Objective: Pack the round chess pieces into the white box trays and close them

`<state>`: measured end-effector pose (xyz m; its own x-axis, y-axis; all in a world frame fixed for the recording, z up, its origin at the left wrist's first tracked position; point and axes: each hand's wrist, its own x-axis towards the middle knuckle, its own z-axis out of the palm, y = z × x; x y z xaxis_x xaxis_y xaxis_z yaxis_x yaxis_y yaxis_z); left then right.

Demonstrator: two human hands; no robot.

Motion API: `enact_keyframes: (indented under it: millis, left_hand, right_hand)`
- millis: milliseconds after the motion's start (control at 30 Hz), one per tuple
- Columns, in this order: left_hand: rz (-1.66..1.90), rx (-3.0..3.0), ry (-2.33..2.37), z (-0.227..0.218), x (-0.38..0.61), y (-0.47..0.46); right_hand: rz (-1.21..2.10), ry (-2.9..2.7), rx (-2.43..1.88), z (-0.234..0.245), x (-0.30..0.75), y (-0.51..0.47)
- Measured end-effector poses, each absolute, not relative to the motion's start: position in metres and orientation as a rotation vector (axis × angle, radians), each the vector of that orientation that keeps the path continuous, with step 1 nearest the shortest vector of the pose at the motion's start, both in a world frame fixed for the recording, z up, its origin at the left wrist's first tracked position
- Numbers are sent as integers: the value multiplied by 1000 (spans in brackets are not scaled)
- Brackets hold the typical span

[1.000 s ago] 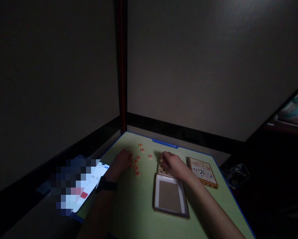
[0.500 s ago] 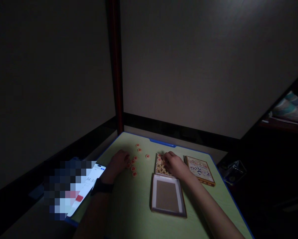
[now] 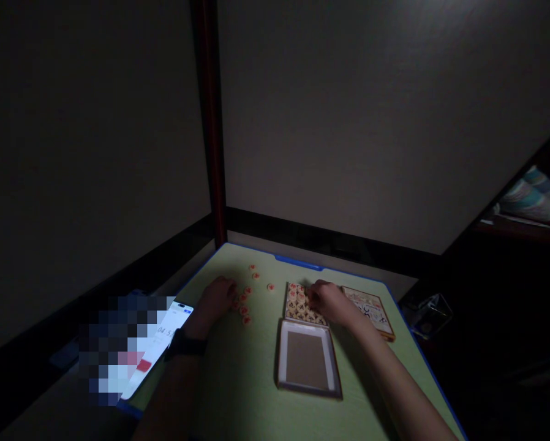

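Note:
My left hand (image 3: 216, 300), a dark watch on its wrist, rests on the green table (image 3: 238, 373) with curled fingers touching a cluster of round pale game pieces with red marks (image 3: 245, 303). My right hand (image 3: 331, 301) lies over the right side of a small box full of the same pieces (image 3: 297, 303), fingers bent down onto them. What either hand pinches is too dim to see. An empty shallow box tray (image 3: 308, 361) lies just in front of the filled box. A decorated box lid (image 3: 371, 309) sits to the right of my right hand.
A lit phone (image 3: 158, 346) lies at the table's left edge, partly blurred out. The table has a blue rim and stands in a dim room corner with a dark red post (image 3: 210, 122). A clear container (image 3: 426, 315) sits on the floor at the right.
My right hand has slid to the right across the filled box, uncovering more of its pieces. The view has drifted slightly. My left hand stays on the loose pieces.

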<state>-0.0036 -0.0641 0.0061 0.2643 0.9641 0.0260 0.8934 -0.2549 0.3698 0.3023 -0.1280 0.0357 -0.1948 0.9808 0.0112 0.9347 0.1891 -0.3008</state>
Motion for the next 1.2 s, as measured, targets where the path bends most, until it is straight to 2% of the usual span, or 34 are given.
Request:
enact_keyframes:
  millis: [467, 733, 967, 1200]
  left_hand:
    - [388, 2262, 1702, 10, -3, -68]
    - [391, 2227, 1724, 15, -2, -70]
    - [391, 2180, 1792, 8, -9, -61]
    - [358, 2268, 1733, 3, -10, -59]
  right_hand:
    - [259, -2310, -1886, 40, 300, -128]
    - [227, -2181, -1682, 52, 309, -131]
    - [325, -2377, -1471, 44, 220, -137]
    - [229, -2619, -1562, 35, 141, -128]
